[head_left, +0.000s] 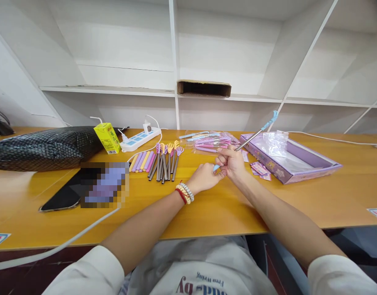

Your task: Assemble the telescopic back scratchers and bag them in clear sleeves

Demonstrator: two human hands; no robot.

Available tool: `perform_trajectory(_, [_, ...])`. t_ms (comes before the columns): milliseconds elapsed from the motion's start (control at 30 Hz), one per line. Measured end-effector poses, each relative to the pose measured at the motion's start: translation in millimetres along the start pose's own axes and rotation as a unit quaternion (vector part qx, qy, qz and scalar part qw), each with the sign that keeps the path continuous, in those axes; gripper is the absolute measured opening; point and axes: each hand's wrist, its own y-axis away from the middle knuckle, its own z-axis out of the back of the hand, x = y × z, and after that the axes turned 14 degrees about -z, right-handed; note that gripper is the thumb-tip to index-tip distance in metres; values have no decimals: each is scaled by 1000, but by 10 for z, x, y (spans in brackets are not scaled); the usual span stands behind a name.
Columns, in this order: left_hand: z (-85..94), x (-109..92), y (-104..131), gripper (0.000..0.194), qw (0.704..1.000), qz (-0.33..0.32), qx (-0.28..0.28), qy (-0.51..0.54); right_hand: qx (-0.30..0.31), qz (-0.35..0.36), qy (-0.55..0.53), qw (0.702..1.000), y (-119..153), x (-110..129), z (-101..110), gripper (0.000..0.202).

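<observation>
A back scratcher [252,138] with a light-blue claw head, a metal rod and a blue handle end is held between my two hands, slanting up to the right. My left hand [203,178], with bracelets at the wrist, is closed around the blue handle end. Closed on the same tool just to the right, my right hand [232,163] grips it near the rod's lower part. To their left lie several metal rods with purple and yellow claw heads [165,162]. Beside those is a row of pastel handles [143,162]. Behind my hands rest several bagged back scratchers [208,141].
A purple open box [311,177] with clear plastic bags [273,143] stands right, near small printed cards [260,169]. On the left are a power strip [141,138], yellow drink carton [107,138], black wrapped bundle [50,149] and dark phone [64,190]. White cable [80,233] crosses the table's left.
</observation>
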Motion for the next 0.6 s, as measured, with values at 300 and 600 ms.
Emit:
perform_trajectory(300, [10,-79,31,23,998,-3,-58,5,3,32,-3,999,-2,-10,-16,59])
perform_trajectory(600, [-32,-101,74,43,996,36,-36,-69,6,19,39,999,149,23,-115,61])
